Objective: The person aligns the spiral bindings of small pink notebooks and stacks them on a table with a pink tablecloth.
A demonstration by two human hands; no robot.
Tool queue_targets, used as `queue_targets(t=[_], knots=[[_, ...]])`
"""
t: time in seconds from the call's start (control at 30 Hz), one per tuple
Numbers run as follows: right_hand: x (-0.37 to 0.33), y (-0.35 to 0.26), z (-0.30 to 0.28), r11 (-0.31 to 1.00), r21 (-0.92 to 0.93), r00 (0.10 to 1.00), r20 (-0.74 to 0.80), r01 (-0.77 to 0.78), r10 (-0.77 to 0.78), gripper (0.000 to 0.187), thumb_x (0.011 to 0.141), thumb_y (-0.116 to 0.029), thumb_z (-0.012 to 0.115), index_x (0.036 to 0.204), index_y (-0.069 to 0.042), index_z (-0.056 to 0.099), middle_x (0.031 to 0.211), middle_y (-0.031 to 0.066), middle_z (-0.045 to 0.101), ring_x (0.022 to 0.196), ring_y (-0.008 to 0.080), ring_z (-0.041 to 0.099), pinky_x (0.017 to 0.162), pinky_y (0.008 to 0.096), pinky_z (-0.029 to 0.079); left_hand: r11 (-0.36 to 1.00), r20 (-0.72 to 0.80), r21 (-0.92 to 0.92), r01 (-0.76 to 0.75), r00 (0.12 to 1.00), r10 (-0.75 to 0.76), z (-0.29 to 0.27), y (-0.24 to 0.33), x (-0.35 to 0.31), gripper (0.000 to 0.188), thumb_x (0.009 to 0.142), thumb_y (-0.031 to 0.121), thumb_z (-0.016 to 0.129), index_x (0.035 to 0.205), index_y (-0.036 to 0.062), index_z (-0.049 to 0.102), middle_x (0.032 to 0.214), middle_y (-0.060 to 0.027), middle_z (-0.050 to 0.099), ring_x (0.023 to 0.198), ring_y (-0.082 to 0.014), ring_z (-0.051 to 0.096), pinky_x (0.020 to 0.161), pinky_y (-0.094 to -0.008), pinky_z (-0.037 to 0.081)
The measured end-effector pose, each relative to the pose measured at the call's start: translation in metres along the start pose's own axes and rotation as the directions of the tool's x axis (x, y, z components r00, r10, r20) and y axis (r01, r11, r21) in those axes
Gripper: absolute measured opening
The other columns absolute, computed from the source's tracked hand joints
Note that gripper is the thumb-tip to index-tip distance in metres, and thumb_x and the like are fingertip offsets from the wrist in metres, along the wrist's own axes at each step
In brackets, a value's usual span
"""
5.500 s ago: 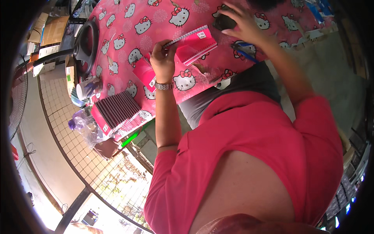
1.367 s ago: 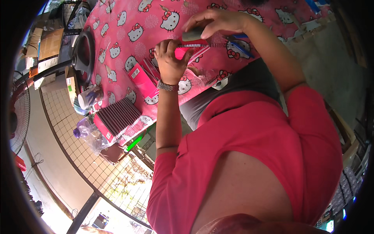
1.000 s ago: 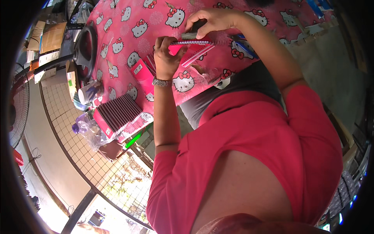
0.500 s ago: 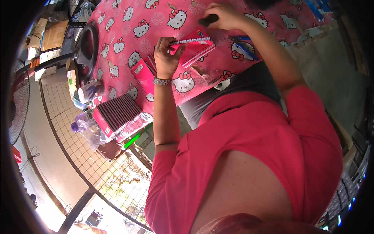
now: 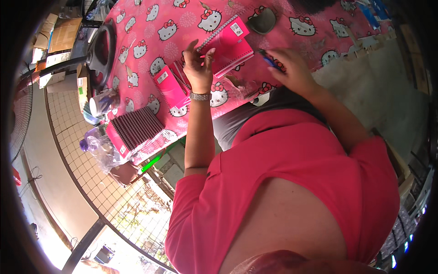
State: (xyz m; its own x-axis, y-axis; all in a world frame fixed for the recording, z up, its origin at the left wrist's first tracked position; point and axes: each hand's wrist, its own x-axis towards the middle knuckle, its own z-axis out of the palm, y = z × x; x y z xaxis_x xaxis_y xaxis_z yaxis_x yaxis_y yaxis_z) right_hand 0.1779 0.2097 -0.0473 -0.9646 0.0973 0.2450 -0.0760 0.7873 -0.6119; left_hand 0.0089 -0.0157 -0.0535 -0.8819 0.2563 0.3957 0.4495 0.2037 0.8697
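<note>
My left hand (image 5: pixel 198 68), with a metal-band watch (image 5: pixel 200 97) on its wrist, is raised with its fingers apart and nothing in them. It is beside a pink spiral notebook (image 5: pixel 230 34) with a pale coil, which lies on more pink notebooks (image 5: pixel 232 59). To the right, my right hand (image 5: pixel 294 71) is closed around blue-handled pliers (image 5: pixel 272 61), their dark tip pointing toward the notebooks. A dark grey rounded dish-like piece (image 5: pixel 263 23) lies beyond the notebooks. More pink notebooks (image 5: pixel 171 89) lie just left of my left wrist.
A pink patterned cloth (image 5: pixel 182 41) covers the table. At the left edge are a stack of notebooks with dark coils (image 5: pixel 137 128), a plastic bag (image 5: pixel 102 153), a white cup (image 5: pixel 98 105) and a black ring-shaped frame (image 5: pixel 105 55). A wire mesh (image 5: pixel 77 150) is beyond.
My right hand has put down the dark grey piece and picked up the pliers. My left hand has let go of the notebook, which now lies flat on the others.
</note>
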Motion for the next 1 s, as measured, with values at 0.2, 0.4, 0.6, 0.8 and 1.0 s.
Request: queue_targets(t=[0.2, 0.4, 0.6, 0.8, 1.0], knots=[[0.056, -0.071, 0.018, 0.963, 0.118, 0.964, -0.145, 0.241, -0.224, 0.056, 0.078, -0.02, 0.071, 0.131, -0.01, 0.056, 0.122, 0.0081, 0.058, 0.109, 0.0283, 0.055, 0.094, 0.042, 0.043, 0.999, 0.022, 0.026, 0.027, 0.999, -0.028, -0.007, -0.016, -0.006, 0.02, 0.086, 0.003, 0.069, 0.106, 0.0022, 0.065, 0.083, -0.0086, 0.067, 0.065, -0.0092, 0.061, 0.058, -0.0239, 0.05], [0.066, -0.079, 0.027, 0.956, -0.126, 0.953, -0.122, 0.264, -0.279, 0.054, 0.073, -0.024, 0.071, 0.123, -0.006, 0.06, 0.115, 0.006, 0.059, 0.108, 0.0232, 0.055, 0.094, 0.0408, 0.042, 0.999, -0.001, 0.045, -0.008, 1.0, 0.008, -0.006, -0.015, -0.009, 0.02, 0.081, -0.003, 0.066, 0.1, 0.0012, 0.069, 0.083, -0.0075, 0.068, 0.065, -0.0115, 0.06, 0.062, -0.0263, 0.049], [0.062, -0.075, 0.035, 0.973, 0.18, 0.989, 0.017, 0.143, -0.149, 0.051, 0.083, -0.024, 0.07, 0.127, -0.004, 0.056, 0.11, 0.0098, 0.061, 0.097, 0.0243, 0.06, 0.084, 0.0397, 0.048, 0.99, 0.021, 0.139, -0.022, 1.0, 0.02, -0.012, -0.021, -0.014, 0.017, 0.081, 0.002, 0.07, 0.098, 0.0014, 0.07, 0.078, -0.0083, 0.067, 0.066, -0.0158, 0.063, 0.062, -0.0294, 0.05], [0.056, -0.052, 0.033, 0.441, 0.816, 0.904, 0.426, -0.374, -0.021, 0.044, 0.088, -0.025, 0.07, 0.123, -0.002, 0.059, 0.106, 0.0076, 0.064, 0.101, 0.0168, 0.061, 0.085, 0.0343, 0.048, 0.943, -0.001, 0.277, -0.185, 0.981, 0.193, -0.02, 0.01, -0.015, 0.02, 0.081, 0.002, 0.071, 0.102, 0.0023, 0.071, 0.082, -0.0109, 0.068, 0.067, -0.0184, 0.064, 0.063, -0.029, 0.05], [0.012, 0.023, -0.01, 0.999, 0.028, 0.999, 0.023, 0.038, -0.039, 0.036, 0.079, -0.021, 0.072, 0.11, -0.006, 0.061, 0.104, 0.0145, 0.062, 0.097, 0.034, 0.061, 0.087, 0.041, 0.048, 0.796, -0.011, 0.576, -0.186, 0.972, 0.236, -0.111, 0.065, 0.028, 0.015, 0.086, 0.01, 0.054, 0.094, 0.0037, 0.065, 0.087, -0.0121, 0.066, 0.077, -0.0289, 0.063, 0.068, -0.0387, 0.05]])
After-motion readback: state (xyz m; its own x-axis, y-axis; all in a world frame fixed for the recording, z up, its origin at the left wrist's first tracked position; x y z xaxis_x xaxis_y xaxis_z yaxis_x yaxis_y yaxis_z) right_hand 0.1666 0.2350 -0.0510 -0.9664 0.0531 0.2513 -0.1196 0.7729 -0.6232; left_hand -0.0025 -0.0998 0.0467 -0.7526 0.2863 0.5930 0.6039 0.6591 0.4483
